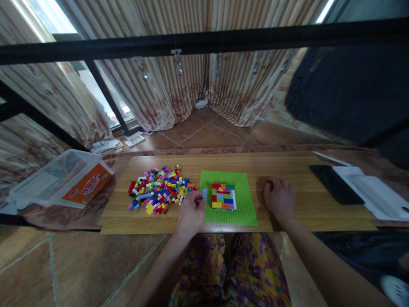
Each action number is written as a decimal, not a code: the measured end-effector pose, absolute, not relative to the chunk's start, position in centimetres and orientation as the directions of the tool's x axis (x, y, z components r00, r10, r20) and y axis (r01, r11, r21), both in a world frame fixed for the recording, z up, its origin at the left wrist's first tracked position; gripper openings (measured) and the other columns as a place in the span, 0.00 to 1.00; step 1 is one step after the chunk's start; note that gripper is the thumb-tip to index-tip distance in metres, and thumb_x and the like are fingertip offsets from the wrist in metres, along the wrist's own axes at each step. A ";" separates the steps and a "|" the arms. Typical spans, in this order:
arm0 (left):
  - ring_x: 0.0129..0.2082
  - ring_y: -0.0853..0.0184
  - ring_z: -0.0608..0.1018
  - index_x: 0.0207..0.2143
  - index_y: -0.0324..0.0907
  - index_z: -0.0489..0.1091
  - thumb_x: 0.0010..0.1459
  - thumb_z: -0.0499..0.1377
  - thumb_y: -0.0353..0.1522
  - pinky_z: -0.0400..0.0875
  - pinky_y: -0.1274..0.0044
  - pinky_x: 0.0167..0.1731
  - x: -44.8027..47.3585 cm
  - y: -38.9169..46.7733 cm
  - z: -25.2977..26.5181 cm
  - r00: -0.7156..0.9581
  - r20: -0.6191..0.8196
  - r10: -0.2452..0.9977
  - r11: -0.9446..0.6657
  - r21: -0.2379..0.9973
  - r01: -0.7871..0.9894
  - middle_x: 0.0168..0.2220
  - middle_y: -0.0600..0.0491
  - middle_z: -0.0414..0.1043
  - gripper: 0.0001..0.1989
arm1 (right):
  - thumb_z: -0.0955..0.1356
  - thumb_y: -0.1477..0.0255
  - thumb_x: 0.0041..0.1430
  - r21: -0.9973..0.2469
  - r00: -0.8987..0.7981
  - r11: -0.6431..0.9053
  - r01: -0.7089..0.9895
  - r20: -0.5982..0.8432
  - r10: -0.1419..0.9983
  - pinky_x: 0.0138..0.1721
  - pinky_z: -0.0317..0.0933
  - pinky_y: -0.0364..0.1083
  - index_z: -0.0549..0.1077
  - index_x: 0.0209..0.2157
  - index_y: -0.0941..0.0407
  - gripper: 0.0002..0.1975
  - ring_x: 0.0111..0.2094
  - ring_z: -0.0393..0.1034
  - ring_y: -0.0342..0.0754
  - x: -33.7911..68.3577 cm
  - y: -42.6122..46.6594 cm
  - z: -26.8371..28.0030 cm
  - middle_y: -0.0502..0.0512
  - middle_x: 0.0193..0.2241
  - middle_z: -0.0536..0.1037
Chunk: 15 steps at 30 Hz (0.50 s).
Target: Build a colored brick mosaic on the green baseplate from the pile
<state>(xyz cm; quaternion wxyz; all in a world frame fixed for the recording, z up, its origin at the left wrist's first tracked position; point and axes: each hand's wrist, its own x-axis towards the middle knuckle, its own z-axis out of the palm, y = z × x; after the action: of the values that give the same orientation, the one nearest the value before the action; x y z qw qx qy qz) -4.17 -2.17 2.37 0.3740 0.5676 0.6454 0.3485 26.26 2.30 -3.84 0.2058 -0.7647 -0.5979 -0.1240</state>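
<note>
My left hand (192,208) is closed in a pinch on a small light-blue building brick (205,193). It hovers at the left edge of the green baseplate (246,200), between the plate and a loose pile of colourful bricks (162,189). On the plate stands a roughly square block of bricks (223,197) in red, yellow, blue, orange and green, with a white part along its right side. My right hand (280,197) rests on the wooden table to the right of the plate, its fingers curled in, with nothing visible in them.
The wooden table (281,164) runs across the view. A clear plastic tub (60,179) with an orange label stands at the left. On the right lie a black tablet-like slab (335,184) and a white tray-like object (373,192). A black metal bar (204,42) crosses behind.
</note>
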 end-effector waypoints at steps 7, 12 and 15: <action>0.36 0.65 0.79 0.33 0.42 0.73 0.57 0.58 0.32 0.68 0.75 0.37 -1.5 -0.3 3.8 -0.028 -0.097 0.995 0.089 0.719 0.690 0.34 0.51 0.79 0.04 | 0.59 0.69 0.61 -0.178 0.244 -0.182 0.967 0.450 0.859 0.42 0.54 0.51 0.75 0.42 0.61 0.17 0.41 0.65 0.55 26.1 2.3 -3.7 0.66 0.40 0.76; 0.36 0.59 0.80 0.34 0.42 0.74 0.59 0.56 0.37 0.68 0.73 0.36 0.5 0.2 3.4 -0.079 -0.044 0.996 0.091 0.531 0.842 0.33 0.48 0.79 0.10 | 0.60 0.69 0.61 -0.176 0.247 -0.186 0.967 0.447 0.860 0.42 0.54 0.51 0.76 0.41 0.61 0.17 0.41 0.64 0.55 26.1 2.3 -3.6 0.65 0.40 0.76; 0.35 0.58 0.81 0.35 0.42 0.74 0.59 0.55 0.36 0.68 0.73 0.34 1.3 0.0 2.9 -0.085 -0.040 0.996 0.094 0.471 0.877 0.32 0.47 0.79 0.10 | 0.60 0.69 0.61 -0.174 0.255 -0.196 0.965 0.451 0.856 0.42 0.54 0.50 0.76 0.42 0.60 0.17 0.41 0.64 0.55 26.0 2.2 -3.6 0.65 0.40 0.76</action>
<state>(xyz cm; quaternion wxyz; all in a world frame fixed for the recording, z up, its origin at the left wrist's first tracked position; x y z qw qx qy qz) 1.28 0.04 2.88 0.1786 0.6523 0.7178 0.1657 26.02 2.25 -3.63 0.2142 -0.7626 -0.5969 -0.1278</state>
